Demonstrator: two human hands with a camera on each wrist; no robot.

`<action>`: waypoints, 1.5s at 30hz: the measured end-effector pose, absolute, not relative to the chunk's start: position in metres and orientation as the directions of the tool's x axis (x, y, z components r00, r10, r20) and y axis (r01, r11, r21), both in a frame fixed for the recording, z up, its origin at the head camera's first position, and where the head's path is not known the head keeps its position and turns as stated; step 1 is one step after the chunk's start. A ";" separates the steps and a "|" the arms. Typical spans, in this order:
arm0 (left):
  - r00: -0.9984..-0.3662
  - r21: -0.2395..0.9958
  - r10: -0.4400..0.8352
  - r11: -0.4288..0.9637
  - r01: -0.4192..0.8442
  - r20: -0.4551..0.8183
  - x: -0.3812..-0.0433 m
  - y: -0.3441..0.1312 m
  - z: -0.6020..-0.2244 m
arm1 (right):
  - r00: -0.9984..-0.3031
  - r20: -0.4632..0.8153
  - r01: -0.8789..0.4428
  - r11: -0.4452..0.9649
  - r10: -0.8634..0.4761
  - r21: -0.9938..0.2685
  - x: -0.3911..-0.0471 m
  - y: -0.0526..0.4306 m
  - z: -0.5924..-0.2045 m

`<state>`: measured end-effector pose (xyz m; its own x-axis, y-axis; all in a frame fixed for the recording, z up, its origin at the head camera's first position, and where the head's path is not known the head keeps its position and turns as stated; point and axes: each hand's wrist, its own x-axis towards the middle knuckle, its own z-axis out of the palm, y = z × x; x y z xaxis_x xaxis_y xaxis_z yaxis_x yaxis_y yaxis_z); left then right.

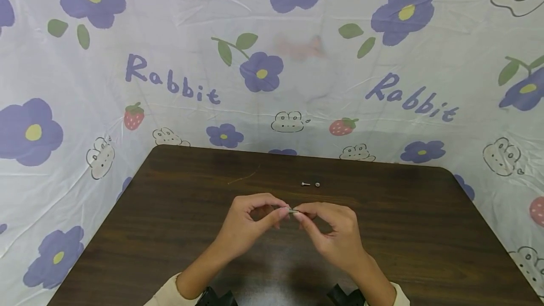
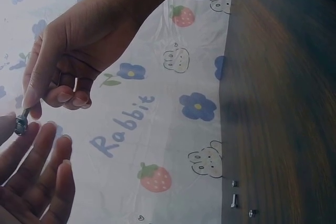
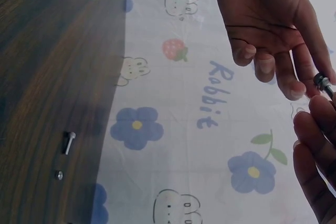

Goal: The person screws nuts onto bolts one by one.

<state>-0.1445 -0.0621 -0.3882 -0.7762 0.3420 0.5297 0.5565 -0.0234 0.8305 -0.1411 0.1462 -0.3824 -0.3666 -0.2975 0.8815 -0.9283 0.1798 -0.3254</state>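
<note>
Both hands meet above the table around a small metal bolt [image 1: 292, 211]. My left hand [image 1: 242, 223] pinches its thicker silver end [image 2: 21, 125] between thumb and fingertips; whether that end is a head, a nut or both, I cannot tell. My right hand [image 1: 337, 233] pinches the thin threaded end [image 2: 25, 112], most of which its fingertips cover. In the left wrist view the right hand [image 2: 79, 45] comes in from above. Its other fingers are bent loosely. In the right wrist view the left hand [image 3: 270, 19] is at the top, beside the bolt [image 3: 321, 81].
Beyond the hands, a second bolt [image 1: 305, 184] lies on the dark wooden table [image 1: 170, 230] beside a nut [image 1: 317, 184]. Another small metal piece [image 2: 252, 213] appears in the left wrist view. A thin strand [image 1: 244, 178] lies farther left. A patterned cloth [image 1: 314, 74] hangs behind.
</note>
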 end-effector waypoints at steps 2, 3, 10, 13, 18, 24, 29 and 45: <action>-0.790 0.843 0.350 0.004 0.538 0.503 -0.144 -0.062 -0.387 | -0.369 0.879 -0.928 0.180 -0.302 -0.327 -0.141 0.146 -0.382; -0.797 0.849 0.352 0.014 0.529 0.491 -0.144 -0.062 -0.387 | -0.370 0.878 -0.927 0.182 -0.303 -0.328 -0.141 0.146 -0.382; -0.788 0.848 0.353 -0.028 0.530 0.504 -0.144 -0.062 -0.387 | -0.370 0.881 -0.927 0.184 -0.295 -0.328 -0.141 0.147 -0.383; -0.755 0.814 0.339 -0.062 0.577 0.561 -0.144 -0.062 -0.387 | -0.375 0.880 -0.925 0.184 -0.292 -0.333 -0.140 0.147 -0.382; -0.715 0.770 0.321 -0.078 0.633 0.621 -0.145 -0.062 -0.389 | -0.377 0.878 -0.924 0.181 -0.294 -0.337 -0.140 0.148 -0.382; -0.714 0.770 0.323 -0.087 0.632 0.621 -0.146 -0.061 -0.388 | -0.379 0.878 -0.924 0.181 -0.292 -0.338 -0.140 0.147 -0.382; -0.736 0.793 0.324 -0.082 0.604 0.594 -0.145 -0.060 -0.389 | -0.377 0.880 -0.925 0.172 -0.291 -0.339 -0.140 0.146 -0.383; -0.832 0.879 0.316 -0.015 0.477 0.457 -0.140 -0.061 -0.386 | -0.394 0.866 -0.918 0.176 -0.306 -0.355 -0.137 0.143 -0.384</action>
